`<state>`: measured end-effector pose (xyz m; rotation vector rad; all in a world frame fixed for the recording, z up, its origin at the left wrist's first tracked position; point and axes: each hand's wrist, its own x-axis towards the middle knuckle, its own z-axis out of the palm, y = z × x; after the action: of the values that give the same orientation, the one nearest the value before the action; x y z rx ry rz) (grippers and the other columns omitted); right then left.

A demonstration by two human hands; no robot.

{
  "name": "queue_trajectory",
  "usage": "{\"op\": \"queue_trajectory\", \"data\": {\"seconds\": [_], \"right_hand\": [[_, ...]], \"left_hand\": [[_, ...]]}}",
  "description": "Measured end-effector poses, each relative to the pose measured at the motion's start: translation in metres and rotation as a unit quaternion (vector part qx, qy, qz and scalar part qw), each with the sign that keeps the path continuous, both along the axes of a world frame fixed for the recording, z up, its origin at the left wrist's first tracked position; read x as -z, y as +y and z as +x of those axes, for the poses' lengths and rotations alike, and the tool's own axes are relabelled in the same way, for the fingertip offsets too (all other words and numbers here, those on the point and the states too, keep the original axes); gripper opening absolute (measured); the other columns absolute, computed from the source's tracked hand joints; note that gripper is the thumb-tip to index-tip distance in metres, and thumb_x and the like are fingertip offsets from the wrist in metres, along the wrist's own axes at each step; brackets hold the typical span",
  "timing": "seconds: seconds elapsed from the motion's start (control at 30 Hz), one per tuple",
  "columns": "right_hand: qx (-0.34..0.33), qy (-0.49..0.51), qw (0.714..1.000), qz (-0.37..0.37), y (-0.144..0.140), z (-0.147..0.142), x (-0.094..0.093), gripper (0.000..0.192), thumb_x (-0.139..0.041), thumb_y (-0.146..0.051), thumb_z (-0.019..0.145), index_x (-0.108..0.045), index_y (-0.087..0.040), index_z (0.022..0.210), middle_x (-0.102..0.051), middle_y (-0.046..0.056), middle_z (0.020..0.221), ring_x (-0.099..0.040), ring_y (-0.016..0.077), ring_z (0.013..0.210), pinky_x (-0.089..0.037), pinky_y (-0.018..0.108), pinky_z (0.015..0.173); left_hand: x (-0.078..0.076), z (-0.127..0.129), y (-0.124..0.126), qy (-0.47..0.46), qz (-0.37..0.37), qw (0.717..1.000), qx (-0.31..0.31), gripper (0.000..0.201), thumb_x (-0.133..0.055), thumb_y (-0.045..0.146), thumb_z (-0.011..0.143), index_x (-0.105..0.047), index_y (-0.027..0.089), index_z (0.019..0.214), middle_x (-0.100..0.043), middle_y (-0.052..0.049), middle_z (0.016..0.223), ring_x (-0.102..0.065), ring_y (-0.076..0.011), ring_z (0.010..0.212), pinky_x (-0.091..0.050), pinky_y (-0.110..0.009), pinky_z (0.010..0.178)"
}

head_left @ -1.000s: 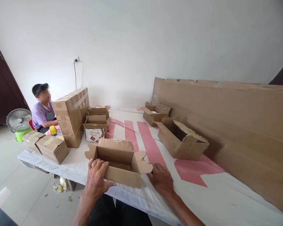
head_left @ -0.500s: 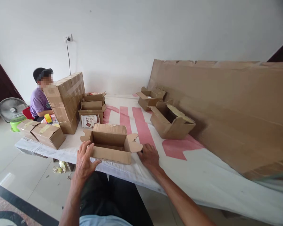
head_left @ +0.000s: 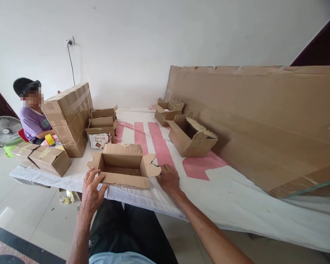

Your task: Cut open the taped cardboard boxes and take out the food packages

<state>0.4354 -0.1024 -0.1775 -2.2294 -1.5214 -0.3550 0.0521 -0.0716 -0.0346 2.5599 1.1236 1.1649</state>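
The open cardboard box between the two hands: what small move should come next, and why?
Probably fold the right side flap inward. The open box appears empty, all its flaps spread outward. The right hand lies flat on the cloth beside that flap, and the left hand already touches the front left corner, so it can steady the box.

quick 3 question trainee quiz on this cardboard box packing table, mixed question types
1. True or false: the open brown cardboard box nearest the person is packed full.
2. Which hand touches that box's near left corner? A) left hand B) right hand
3. Fill in: the yellow tape roll lies in front of the seated person in the ____ shirt.

Key:
1. False: its inside shows only bare cardboard.
2. A: the right hand rests on the white and pink tablecloth beside the right flap.
3. Purple.
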Motion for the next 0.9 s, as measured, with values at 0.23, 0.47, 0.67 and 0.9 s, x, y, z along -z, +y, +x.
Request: {"op": "queue_trajectory", "data": {"seconds": [0.23, 0.47, 0.67, 0.9], "right_hand": [[-0.002, 0.003, 1.0, 0.009, 0.001, 0.002, 0.004, 0.017, -0.06, -0.017, 0.091, -0.071, -0.018, 0.103, -0.07, 0.012, 0.105, -0.057, 0.029, 0.102, -0.039, 0.037, 0.086], [-0.006, 0.0, 1.0, 0.021, -0.002, 0.003, 0.006, 0.016, -0.061, -0.019, 0.094, -0.071, -0.018, 0.106, -0.071, 0.011, 0.104, -0.06, 0.0295, 0.101, -0.042, 0.037, 0.086], [-0.018, -0.03, 0.999, 0.023, -0.003, 0.007, 0.015, 0.014, -0.059, -0.021, 0.097, -0.071, -0.019, 0.103, -0.071, 0.011, 0.102, -0.062, 0.0297, 0.1, -0.044, 0.038, 0.085], [-0.028, -0.028, 0.999, 0.034, -0.002, 0.012, 0.023, 0.016, -0.059, -0.02, 0.093, -0.072, -0.019, 0.102, -0.071, 0.011, 0.102, -0.063, 0.0296, 0.1, -0.046, 0.039, 0.084]], "left_hand": [[0.003, 0.003, -0.007, -0.006, 0.008, 1.0, -0.002, 0.025, -0.064, 0.022, 0.099, -0.073, 0.025, 0.122, -0.07, -0.012, 0.135, -0.055, -0.0367, 0.144, -0.052, -0.058, 0.116], [0.005, 0.012, -0.015, -0.021, 0.001, 1.0, -0.014, 0.026, -0.061, 0.016, 0.098, -0.07, 0.023, 0.121, -0.072, -0.013, 0.131, -0.057, -0.0363, 0.142, -0.054, -0.058, 0.113], [0.008, 0.015, -0.018, -0.039, -0.006, 0.999, -0.024, 0.031, -0.058, 0.011, 0.097, -0.07, 0.024, 0.123, -0.07, -0.012, 0.131, -0.054, -0.0364, 0.144, -0.052, -0.059, 0.114], [0.004, 0.014, -0.02, -0.064, 0.006, 0.998, -0.018, 0.024, -0.062, 0.013, 0.1, -0.073, 0.024, 0.117, -0.07, -0.011, 0.126, -0.06, -0.0321, 0.128, -0.055, -0.054, 0.108]]}}
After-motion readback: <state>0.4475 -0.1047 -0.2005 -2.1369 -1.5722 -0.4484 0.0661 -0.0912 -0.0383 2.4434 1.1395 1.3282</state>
